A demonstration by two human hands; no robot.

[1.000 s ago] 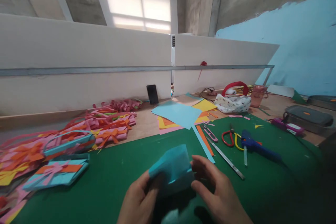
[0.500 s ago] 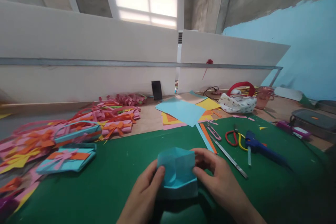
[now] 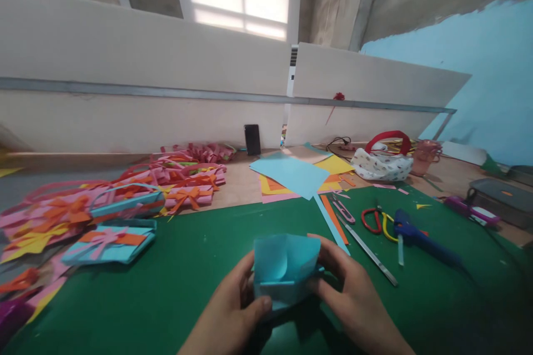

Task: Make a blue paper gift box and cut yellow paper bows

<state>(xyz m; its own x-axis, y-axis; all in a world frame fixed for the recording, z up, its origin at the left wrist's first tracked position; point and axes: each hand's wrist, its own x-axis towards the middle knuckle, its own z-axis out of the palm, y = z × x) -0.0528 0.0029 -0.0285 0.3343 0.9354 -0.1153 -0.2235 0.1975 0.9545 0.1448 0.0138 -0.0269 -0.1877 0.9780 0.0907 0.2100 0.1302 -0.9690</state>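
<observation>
Grip: left hand (image 3: 235, 305) pinches a light-blue, box-like piece of folded paper (image 3: 287, 258) at its left side, thumb in front, fingers behind. Right hand (image 3: 350, 291) pinches the right side, thumb low, index finger behind the upper corner. Far fingertips hidden, so their exact placing is unclear. Piece is held between the 2 hands, over a green, flat work mat (image 3: 187, 277); cannot tell whether its base touches down.

Handling (judged): very light; stiff enough to keep its creases, though the upright flap looks apt to bend. Matt surface, probably not slippery. Crushing is the main risk. Best hold: low on the 2 folded sides, light pressure, flap left free.

Outward, right: 1 light-blue, narrow paper strip (image 3: 333, 226) beside an orange one, a silver, long, flat metal tool (image 3: 372, 258), then a blue, pistol-shaped plastic glue gun (image 3: 428, 244). Left: light-blue, flat paper bag with orange band and pink bow (image 3: 125, 249). Beyond: light-blue, square-cut paper sheet (image 3: 293, 175) atop others.
</observation>
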